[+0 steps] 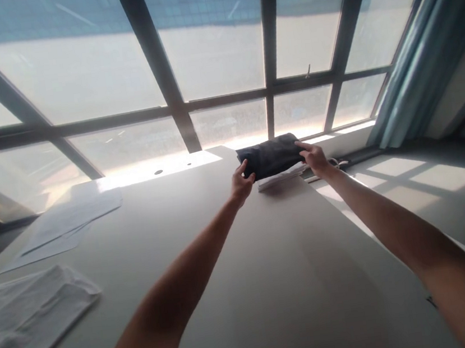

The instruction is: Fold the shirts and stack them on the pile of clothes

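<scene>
A folded black cloth [270, 157] is held up between my two hands near the far right corner of the white table [213, 289]. My left hand [242, 185] pinches its left end, thumb on the near face. At the opposite end, my right hand [314, 158] grips the cloth's right edge with thumb and fingers. Just beneath the cloth lies a white folded stack [280, 177], partly hidden by it; whether it is cloth or paper I cannot tell.
White paper sheets [67, 225] lie at the table's far left. A folded white garment [30, 323] is at the near left. Large windows [218, 57] stand behind the table, with a blue curtain [424, 43] at right. White cables [335, 162] run by the far right corner.
</scene>
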Tool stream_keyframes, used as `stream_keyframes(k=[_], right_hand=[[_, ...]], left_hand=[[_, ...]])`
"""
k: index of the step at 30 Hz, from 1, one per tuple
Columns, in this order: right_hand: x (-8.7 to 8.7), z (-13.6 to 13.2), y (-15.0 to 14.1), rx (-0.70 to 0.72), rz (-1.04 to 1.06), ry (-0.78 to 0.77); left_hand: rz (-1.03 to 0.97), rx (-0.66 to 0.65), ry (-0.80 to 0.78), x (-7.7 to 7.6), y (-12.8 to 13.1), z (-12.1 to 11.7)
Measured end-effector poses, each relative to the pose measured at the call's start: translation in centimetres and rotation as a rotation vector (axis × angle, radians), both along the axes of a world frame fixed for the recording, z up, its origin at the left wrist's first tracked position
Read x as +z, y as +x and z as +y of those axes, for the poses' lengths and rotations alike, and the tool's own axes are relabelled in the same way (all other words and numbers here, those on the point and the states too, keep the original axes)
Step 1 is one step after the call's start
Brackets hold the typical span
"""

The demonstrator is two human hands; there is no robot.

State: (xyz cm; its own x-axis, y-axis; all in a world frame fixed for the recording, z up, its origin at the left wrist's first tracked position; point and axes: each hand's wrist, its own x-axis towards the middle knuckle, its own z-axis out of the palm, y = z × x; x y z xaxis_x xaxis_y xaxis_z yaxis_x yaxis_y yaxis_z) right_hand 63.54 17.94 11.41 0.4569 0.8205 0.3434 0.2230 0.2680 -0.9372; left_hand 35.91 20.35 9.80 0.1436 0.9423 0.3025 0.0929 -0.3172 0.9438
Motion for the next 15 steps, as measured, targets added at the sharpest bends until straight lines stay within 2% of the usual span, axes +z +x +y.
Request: stream_keyframes(k=[3,7,10,15], right_hand=[[-1.2,3.5,2.3,-0.023,-0.032,-0.035],[-3.3,6.3,4.4,-0.054,-0.114,-0.100],[-4.9,7.4,5.2,-0.073,-0.167,-0.148],[-7.7,7.8,5.8,-0.164,-0.251,-0.252]], left_hand=[[0.064,0.011,0.013,-0.7,2.4,3.0],[0.123,-0.003,0.010,-2.0,4.0,5.1],[0.226,-0.006,-0.018,-3.3,4.2,5.9],[0.382,0.072,-0.029,-6.1,3.5,5.9]])
